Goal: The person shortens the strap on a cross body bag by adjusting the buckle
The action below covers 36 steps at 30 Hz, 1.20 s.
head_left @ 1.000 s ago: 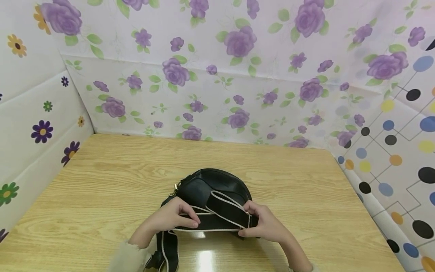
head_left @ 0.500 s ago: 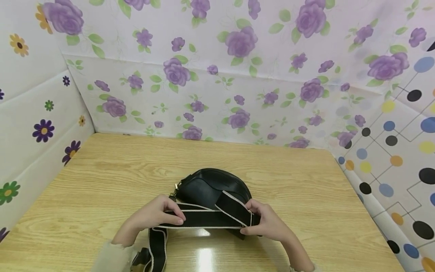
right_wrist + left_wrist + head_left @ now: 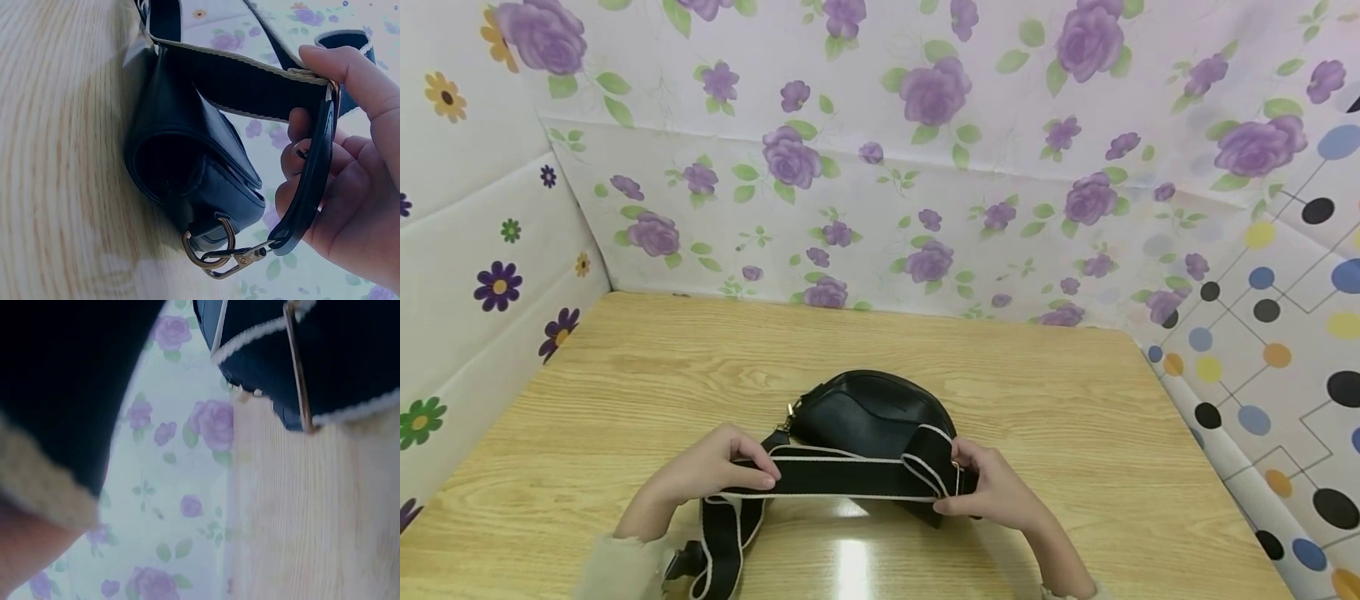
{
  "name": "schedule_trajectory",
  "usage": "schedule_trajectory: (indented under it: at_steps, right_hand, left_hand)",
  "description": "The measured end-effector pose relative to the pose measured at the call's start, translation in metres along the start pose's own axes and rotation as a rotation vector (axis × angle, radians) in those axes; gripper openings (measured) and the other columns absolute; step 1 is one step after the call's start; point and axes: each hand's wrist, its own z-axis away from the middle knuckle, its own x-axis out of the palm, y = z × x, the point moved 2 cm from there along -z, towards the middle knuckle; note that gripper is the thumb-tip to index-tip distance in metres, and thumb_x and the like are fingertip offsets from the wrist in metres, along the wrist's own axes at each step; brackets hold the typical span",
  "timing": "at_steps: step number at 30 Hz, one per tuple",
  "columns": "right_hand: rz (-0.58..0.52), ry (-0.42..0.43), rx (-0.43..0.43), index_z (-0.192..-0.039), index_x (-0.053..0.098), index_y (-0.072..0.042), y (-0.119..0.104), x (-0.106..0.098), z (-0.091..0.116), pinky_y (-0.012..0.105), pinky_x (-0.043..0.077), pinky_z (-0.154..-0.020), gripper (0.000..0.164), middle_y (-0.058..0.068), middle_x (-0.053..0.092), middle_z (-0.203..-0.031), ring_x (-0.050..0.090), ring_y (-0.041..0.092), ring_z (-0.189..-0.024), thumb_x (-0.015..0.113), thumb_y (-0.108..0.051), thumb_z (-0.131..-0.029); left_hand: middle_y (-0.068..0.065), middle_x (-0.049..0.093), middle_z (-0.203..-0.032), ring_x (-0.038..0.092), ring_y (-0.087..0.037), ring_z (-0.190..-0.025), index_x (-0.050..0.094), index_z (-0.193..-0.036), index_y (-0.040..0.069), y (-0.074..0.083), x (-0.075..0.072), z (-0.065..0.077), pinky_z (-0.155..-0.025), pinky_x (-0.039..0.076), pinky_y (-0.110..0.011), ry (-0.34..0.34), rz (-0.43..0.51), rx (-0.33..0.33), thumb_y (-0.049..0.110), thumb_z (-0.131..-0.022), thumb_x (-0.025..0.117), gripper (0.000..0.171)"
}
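A black half-moon bag (image 3: 865, 412) lies on the wooden table. Its wide black strap (image 3: 842, 477) with white edges runs taut between the two hands in front of it. My left hand (image 3: 715, 471) pinches the strap at its left end, and slack strap hangs below that hand. At the bag's right corner my right hand (image 3: 988, 492) pinches the strap by its metal slider, where a short loop (image 3: 928, 454) folds up. The right wrist view shows a gold clasp (image 3: 247, 257) joining the strap's leather end to a ring (image 3: 209, 240) on the bag.
The wooden table (image 3: 1052, 392) extends around the bag. A floral cloth (image 3: 865, 208) hangs behind it. Patterned sheets stand at the left (image 3: 482, 275) and the right (image 3: 1285, 350). A black strap end (image 3: 683, 562) hangs near the left sleeve.
My left hand has moved left along with the strap, lengthening the taut stretch. The loop by my right hand has become shorter. The right hand has hardly moved, and the bag stays put.
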Motion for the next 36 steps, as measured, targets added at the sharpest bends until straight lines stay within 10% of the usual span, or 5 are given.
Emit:
schedule_trajectory:
  at_steps: [36]
  right_hand:
    - [-0.079, -0.013, 0.032, -0.105, 0.054, 0.006, -0.027, -0.005, 0.001, 0.028, 0.048, -0.063, 0.043, 0.011, 0.064, -0.084, 0.057, 0.01, -0.072, 0.072, 0.001, -0.066]
  left_hand:
    - [-0.002, 0.066, -0.083, 0.058, -0.009, -0.073, 0.068, -0.086, 0.0, -0.013, -0.035, 0.038, -0.062, 0.049, -0.027, 0.03, 0.001, -0.018, 0.004, -0.083, 0.06, 0.009]
